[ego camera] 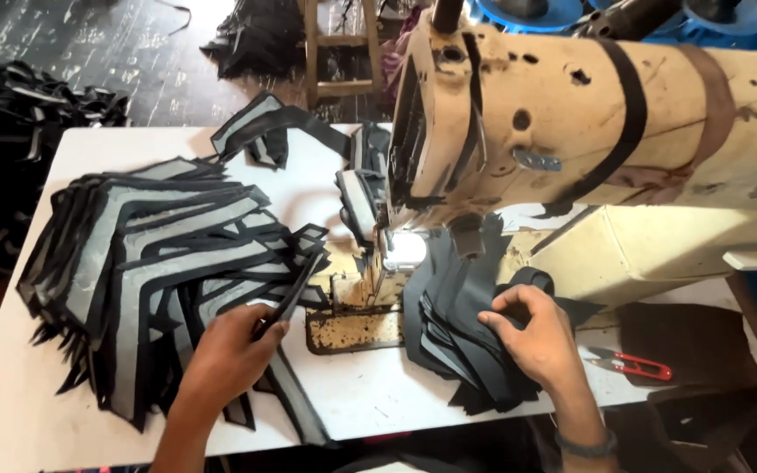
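My left hand [231,350] grips a narrow black strip [295,293] that slants up toward the needle plate [352,328] of a worn cream sewing machine [571,123]. My right hand [541,337] rests with bent fingers on a stack of black fabric pieces [449,324] lying right of the needle. A large fanned pile of black and grey angled fabric pieces [159,263] covers the left half of the white table [19,403], just beyond my left hand.
Red-handled thread snips [633,363] lie on the table right of my right hand. A few more black and grey pieces [265,127] lie behind the needle. Black fabric heaps [10,114] sit on the floor at left, and a wooden stool [339,44] stands behind the table.
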